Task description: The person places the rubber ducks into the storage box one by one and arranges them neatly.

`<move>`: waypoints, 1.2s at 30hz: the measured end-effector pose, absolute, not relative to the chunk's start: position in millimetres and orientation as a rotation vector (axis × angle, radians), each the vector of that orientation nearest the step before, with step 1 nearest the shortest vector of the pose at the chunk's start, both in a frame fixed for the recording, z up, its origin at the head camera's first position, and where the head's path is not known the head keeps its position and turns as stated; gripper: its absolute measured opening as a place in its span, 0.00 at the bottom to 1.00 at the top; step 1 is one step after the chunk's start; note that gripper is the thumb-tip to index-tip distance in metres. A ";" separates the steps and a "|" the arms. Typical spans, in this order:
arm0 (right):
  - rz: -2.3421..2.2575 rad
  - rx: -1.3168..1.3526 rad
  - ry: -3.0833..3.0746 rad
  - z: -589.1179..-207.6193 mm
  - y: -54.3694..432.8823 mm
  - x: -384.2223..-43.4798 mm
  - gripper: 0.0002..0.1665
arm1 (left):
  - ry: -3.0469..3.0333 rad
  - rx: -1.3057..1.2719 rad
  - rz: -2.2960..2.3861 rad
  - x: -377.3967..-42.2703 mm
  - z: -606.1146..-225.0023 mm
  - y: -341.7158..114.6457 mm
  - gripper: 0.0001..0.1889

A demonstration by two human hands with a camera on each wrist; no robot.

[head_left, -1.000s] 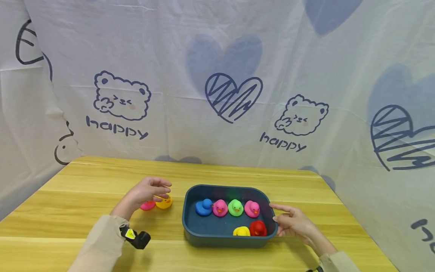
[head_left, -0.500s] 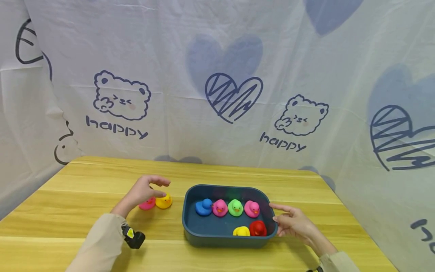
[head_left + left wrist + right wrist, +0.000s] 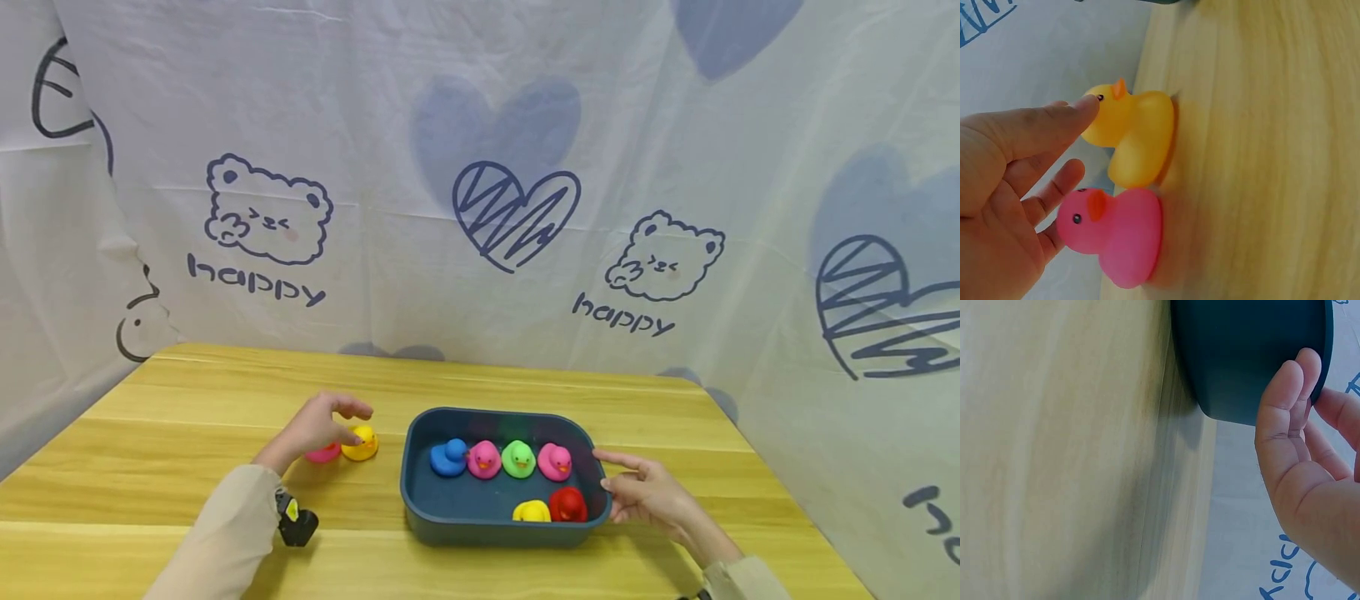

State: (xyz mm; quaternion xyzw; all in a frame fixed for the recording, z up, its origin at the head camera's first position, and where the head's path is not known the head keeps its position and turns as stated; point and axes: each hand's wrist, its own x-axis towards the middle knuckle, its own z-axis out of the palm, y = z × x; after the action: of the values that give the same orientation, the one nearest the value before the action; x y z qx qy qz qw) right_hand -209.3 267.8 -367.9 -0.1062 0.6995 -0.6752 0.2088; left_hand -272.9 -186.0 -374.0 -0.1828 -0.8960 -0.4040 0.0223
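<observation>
My left hand [image 3: 318, 423] reaches over the yellow rubber duck [image 3: 360, 444], its fingers curved with a gap to the thumb. In the left wrist view the thumb [image 3: 1054, 125] overlaps this duck's head. Close beside it sits a pink rubber duck [image 3: 1129, 234], partly hidden by the hand in the head view. My right hand [image 3: 648, 496] holds the right end of a dark teal plastic bin [image 3: 495, 533], thumb at the rim and fingers along the outer wall. Inside the bin are several rubber ducks, among them a blue one [image 3: 448, 458] and a green one [image 3: 518, 459].
Another yellow duck [image 3: 532, 511] and a red duck [image 3: 568, 505] lie by the bin's front wall, partly hidden by it. The wooden table [image 3: 360, 558] ends at a printed white cloth [image 3: 390, 225] behind and at the sides.
My left hand has shifted slightly and spread its thumb from its fingers, with the thumb now at the yellow duck's head. The right hand and bin have stayed put.
</observation>
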 end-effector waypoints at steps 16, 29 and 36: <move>-1.891 -0.301 1.937 -367.2 267.1 -207.9 0.34 | -2.880 -0.515 -1.142 -272.4 -378.5 -185.7 0.18; -1.877 -0.298 1.959 -367.8 267.5 -208.0 0.33 | -2.785 -0.470 -1.182 -273.2 -366.4 -181.3 0.17; -1.875 -0.301 1.945 -367.0 267.7 -209.1 0.33 | -2.716 -0.491 -1.213 -269.7 -352.8 -172.2 0.20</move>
State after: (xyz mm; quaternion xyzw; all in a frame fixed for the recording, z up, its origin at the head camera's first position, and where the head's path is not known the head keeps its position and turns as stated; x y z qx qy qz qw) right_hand -209.1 267.7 -367.0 -0.1081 0.6994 -0.6745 0.2102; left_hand -269.7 -172.2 -352.8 -0.1624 -0.8991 -0.4015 0.0634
